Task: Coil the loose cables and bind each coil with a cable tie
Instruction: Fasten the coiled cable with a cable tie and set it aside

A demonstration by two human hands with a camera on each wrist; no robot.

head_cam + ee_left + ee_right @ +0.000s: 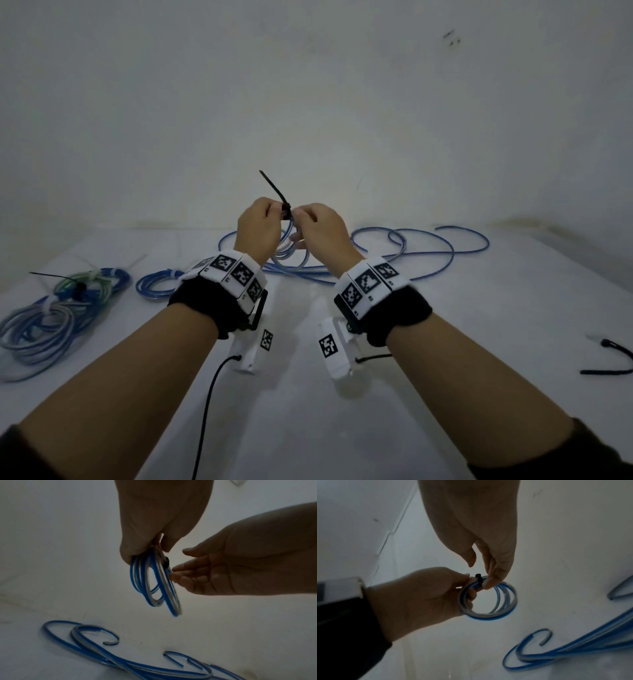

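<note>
tabletop (308, 394): white, runs to the wall at 12 o'clock.
loose cables (421, 248): blue/clear, sprawled flat from centre out to 2 o'clock; not yet coiled.
bound coils (58, 308): stacked at 9 o'clock, each already tied; a smaller blue one (156, 286) just right of them.
spare tie (613, 359): black, curved, lying at 4 o'clock, well apart from the hands.
left hand (257, 233): raised above the tabletop at 12 o'clock; grip pinches the coil on the left of the tie head.
right hand (323, 231): beside the left; fingertips (489, 584) pinch the coil just right of the tie head, other fingers relaxed.
coil (488, 600): small, several turns, hangs in the air between both hands, off the tabletop.
tie (274, 190): black, looped round the coil's top; head (478, 576) sits between the two pinches, tail sticks up toward 11 o'clock.
step (judgement): tie threaded, being cinched; looks near done for this coil.
risk 1: turns are fanned apart low down, so a turn could slip outside the loop if the tie is pulled with slack in it.
risk 2: easing either pinch before the tie bites would let the springy coil open.
risk 3: tail untrimmed, could snag the loose cables below.
</note>
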